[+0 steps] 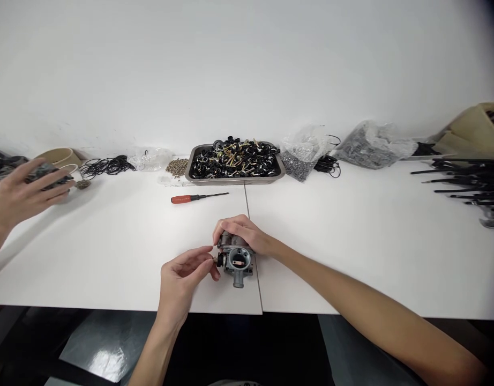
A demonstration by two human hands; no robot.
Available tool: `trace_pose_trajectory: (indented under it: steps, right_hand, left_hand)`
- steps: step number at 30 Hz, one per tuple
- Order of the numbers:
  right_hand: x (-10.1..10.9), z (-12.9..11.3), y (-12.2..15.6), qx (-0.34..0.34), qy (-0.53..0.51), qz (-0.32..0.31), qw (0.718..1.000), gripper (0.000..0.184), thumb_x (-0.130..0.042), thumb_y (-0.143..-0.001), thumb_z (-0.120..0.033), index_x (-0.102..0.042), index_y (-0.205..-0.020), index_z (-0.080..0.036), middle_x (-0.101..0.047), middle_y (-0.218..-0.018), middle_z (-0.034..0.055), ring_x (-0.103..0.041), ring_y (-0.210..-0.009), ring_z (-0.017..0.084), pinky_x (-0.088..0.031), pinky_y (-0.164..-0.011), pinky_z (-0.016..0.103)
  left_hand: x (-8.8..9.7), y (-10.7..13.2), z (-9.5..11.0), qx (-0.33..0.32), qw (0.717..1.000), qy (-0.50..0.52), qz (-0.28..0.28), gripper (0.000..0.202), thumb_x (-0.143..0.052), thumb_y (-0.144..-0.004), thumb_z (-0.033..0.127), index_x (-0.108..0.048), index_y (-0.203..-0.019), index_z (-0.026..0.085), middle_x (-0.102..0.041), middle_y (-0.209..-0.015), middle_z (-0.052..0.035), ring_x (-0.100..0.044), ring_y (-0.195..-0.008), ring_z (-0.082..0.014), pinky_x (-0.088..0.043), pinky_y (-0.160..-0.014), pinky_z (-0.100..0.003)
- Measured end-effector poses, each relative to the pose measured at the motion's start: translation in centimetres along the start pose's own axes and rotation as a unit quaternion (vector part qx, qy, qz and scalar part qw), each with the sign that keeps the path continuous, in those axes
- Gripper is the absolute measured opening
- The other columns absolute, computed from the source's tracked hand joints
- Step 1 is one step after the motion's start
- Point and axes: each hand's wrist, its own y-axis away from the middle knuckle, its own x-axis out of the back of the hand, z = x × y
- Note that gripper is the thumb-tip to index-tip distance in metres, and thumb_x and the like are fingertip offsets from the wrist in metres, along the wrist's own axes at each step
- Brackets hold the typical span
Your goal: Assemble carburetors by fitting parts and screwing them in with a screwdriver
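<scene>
A grey metal carburetor (238, 279) rests on the white table close to its front edge, its round bore facing me. My right hand (245, 231) is wrapped over the top of it from behind. On the carburetor's left side, my left hand (186, 273) pinches a small screw with a spring (215, 260) between thumb and fingers, beside a black fitting. The fingertips partly cover the screw. Beyond the carburetor lies a screwdriver (181, 199) with a red and black handle, its shaft pointing right.
A metal tray (234, 181) heaped with black and brass parts stands by the wall. Beside it are brass bits (177, 167), plastic bags (371, 147) of small parts and black rings (108, 166). Black hoses (468, 182) lie at right. Another person's hand (28, 190) reaches in at left.
</scene>
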Motion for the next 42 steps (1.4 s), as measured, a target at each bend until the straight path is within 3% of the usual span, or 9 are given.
trace_pose_trajectory:
  steps: [5,13,17,21,29,36,39,42]
  right_hand:
    - [0.0,0.0,0.0,0.005,0.005,0.001,1.0,0.046,-0.044,-0.098,-0.046,-0.068,-0.083,-0.011,-0.064,-0.083,0.008,-0.059,-0.072,0.015,-0.047,-0.069,0.027]
    - [-0.2,-0.2,0.0,-0.001,-0.006,0.007,1.0,0.045,-0.049,-0.095,-0.049,-0.069,-0.082,-0.011,-0.063,-0.083,0.0075,-0.057,-0.071,0.014,-0.047,-0.068,0.026]
    - [-0.2,-0.2,0.0,0.018,0.0,0.009,1.0,0.044,-0.046,-0.097,-0.046,-0.069,-0.081,-0.011,-0.063,-0.087,0.0078,-0.057,-0.075,0.015,-0.047,-0.072,0.027]
    - [-0.2,-0.2,0.0,0.04,0.019,0.022,0.999,0.044,-0.043,-0.099,-0.04,-0.07,-0.079,-0.012,-0.062,-0.088,0.0075,-0.058,-0.079,0.015,-0.046,-0.076,0.028]
    - [-0.1,0.0,-0.1,0.034,-0.003,0.011,0.999,0.041,-0.044,-0.099,-0.037,-0.07,-0.08,-0.011,-0.059,-0.09,0.0078,-0.058,-0.078,0.015,-0.048,-0.072,0.027]
    - [-0.1,-0.1,-0.2,0.028,-0.003,0.0,1.0,0.036,-0.048,-0.097,-0.035,-0.07,-0.081,-0.011,-0.06,-0.09,0.0068,-0.058,-0.078,0.014,-0.047,-0.075,0.027]
    - [0.2,0.0,-0.2,0.014,-0.001,-0.009,1.0,0.034,-0.049,-0.097,-0.035,-0.07,-0.087,-0.011,-0.062,-0.093,0.0069,-0.06,-0.077,0.013,-0.047,-0.075,0.027]
    - [0.6,0.0,-0.2,0.008,0.018,0.0,1.0,0.033,-0.049,-0.098,-0.036,-0.071,-0.096,-0.011,-0.064,-0.097,0.0072,-0.061,-0.079,0.013,-0.047,-0.076,0.026]
  left_hand:
    - [0.4,-0.1,0.0,-0.022,1.0,-0.009,-0.012,0.02,-0.079,-0.073,0.03,-0.076,-0.087,0.016,-0.07,-0.073,-0.0057,-0.066,-0.065,-0.0149,-0.055,-0.07,-0.026]
    - [0.8,-0.1,-0.5,-0.015,0.999,0.008,0.036,0.025,-0.081,-0.07,0.031,-0.076,-0.091,0.017,-0.07,-0.068,-0.0058,-0.067,-0.066,-0.0155,-0.056,-0.076,-0.028]
    - [0.0,0.3,-0.4,-0.048,0.998,0.014,0.024,0.018,-0.081,-0.071,0.029,-0.078,-0.084,0.017,-0.069,-0.076,-0.0062,-0.065,-0.063,-0.014,-0.056,-0.068,-0.027]
    - [-0.9,0.9,-0.6,-0.07,0.997,0.017,-0.004,0.017,-0.075,-0.076,0.029,-0.078,-0.09,0.019,-0.066,-0.092,-0.0073,-0.064,-0.064,-0.0142,-0.057,-0.056,-0.029]
    - [-0.9,1.8,-1.0,-0.124,0.992,-0.011,-0.015,0.019,-0.069,-0.082,0.025,-0.077,-0.099,0.024,-0.063,-0.093,-0.0068,-0.064,-0.067,-0.0127,-0.056,-0.055,-0.027]
    - [-1.1,1.8,-1.0,-0.09,0.996,-0.012,0.003,0.02,-0.069,-0.082,0.028,-0.076,-0.099,0.021,-0.064,-0.088,-0.0056,-0.062,-0.063,-0.0109,-0.054,-0.057,-0.025]
    - [-0.7,1.8,-0.6,-0.08,0.997,-0.02,0.003,0.021,-0.069,-0.081,0.03,-0.074,-0.1,0.021,-0.064,-0.087,-0.0048,-0.061,-0.061,-0.0103,-0.054,-0.058,-0.026]
    - [0.8,0.5,1.3,-0.091,0.993,-0.071,-0.015,0.021,-0.068,-0.082,0.032,-0.074,-0.098,0.021,-0.066,-0.091,-0.0062,-0.062,-0.062,-0.0115,-0.054,-0.062,-0.027]
